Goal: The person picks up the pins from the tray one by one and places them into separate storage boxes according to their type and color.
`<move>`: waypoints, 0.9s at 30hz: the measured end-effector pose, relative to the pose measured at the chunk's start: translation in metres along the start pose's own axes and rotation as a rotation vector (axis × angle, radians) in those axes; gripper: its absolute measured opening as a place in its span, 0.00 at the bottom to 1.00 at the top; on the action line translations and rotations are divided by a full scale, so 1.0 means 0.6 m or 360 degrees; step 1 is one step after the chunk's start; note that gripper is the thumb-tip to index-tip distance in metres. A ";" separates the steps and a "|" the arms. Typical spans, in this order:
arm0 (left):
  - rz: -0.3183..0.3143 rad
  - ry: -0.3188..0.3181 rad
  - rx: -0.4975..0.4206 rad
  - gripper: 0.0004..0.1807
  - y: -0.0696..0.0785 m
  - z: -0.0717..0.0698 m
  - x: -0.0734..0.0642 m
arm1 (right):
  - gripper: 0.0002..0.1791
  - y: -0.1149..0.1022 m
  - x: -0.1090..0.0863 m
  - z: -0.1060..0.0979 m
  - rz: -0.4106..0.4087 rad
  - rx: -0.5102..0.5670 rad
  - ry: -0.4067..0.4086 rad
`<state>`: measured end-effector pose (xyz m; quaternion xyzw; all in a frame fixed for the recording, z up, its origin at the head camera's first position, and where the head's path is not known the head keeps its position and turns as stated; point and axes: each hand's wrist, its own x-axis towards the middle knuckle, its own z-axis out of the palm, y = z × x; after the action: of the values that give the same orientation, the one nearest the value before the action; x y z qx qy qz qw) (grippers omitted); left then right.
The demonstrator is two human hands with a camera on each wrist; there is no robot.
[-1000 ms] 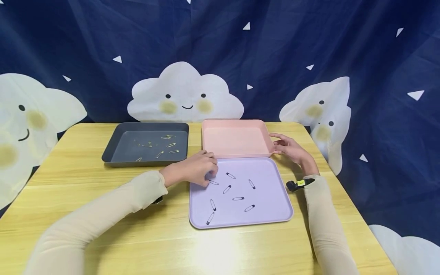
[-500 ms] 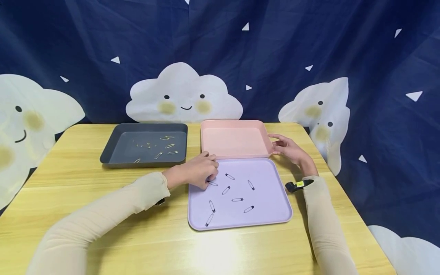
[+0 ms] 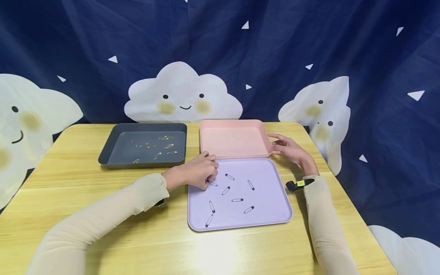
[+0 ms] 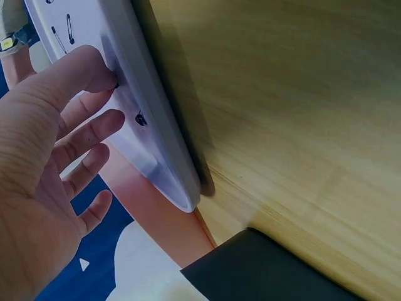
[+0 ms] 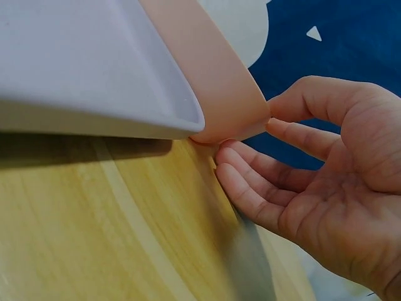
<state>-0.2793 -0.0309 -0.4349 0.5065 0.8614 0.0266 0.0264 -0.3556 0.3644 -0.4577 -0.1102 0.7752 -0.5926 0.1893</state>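
Note:
My left hand point(image 3: 201, 170) is over the far left part of the lilac tray point(image 3: 268, 214). In the left wrist view, its thumb and forefinger meet on a small dark bit of a safety pin, mostly hidden by the fingertips; the other fingers are loosely bent. Another dark pin head point(image 4: 140, 119) lies on the tray just past them. Several black-headed safety pins point(image 3: 237, 200) are spread over the tray. My right hand point(image 3: 290, 149) touches the outer right side of the pink tray point(image 3: 235, 156) with its fingertips, as the right wrist view shows at the corner point(image 5: 250, 119).
A dark grey tray point(image 3: 115, 152) at the back left holds several gold safety pins point(image 3: 169, 146) and small gold bits. The pink tray stands beyond the lilac one, nearly touching it. The wooden table point(image 3: 151, 244) ends at a blue cloud-print curtain point(image 3: 268, 57).
Both hands stay where they were, the left on the lilac tray and the right at the pink tray. Only the head view shifts slightly.

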 end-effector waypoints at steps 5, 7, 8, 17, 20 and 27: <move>0.0004 0.0000 0.0010 0.11 0.001 -0.002 -0.001 | 0.32 -0.001 0.000 -0.002 -0.0017 0.0019 -0.0020; 0.0005 -0.0005 0.0009 0.11 0.002 -0.005 -0.001 | 0.32 -0.001 0.000 -0.002 -0.0020 0.0029 -0.0022; 0.0003 -0.0010 0.0006 0.11 0.002 -0.006 -0.001 | 0.32 -0.001 0.000 -0.002 -0.0022 0.0032 -0.0024; -0.0002 -0.0064 -0.0009 0.10 0.006 -0.010 0.003 | 0.32 -0.001 0.000 -0.001 -0.0023 0.0027 -0.0022; 0.0002 -0.0058 -0.0003 0.10 0.007 -0.011 0.003 | 0.32 -0.002 -0.001 -0.001 -0.0016 0.0020 -0.0019; 0.0027 -0.0029 0.0025 0.11 0.009 -0.008 0.003 | 0.32 -0.003 -0.002 -0.001 0.0015 0.0003 -0.0012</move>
<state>-0.2757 -0.0267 -0.4298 0.5141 0.8570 0.0155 0.0299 -0.3549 0.3647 -0.4554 -0.1087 0.7744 -0.5920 0.1950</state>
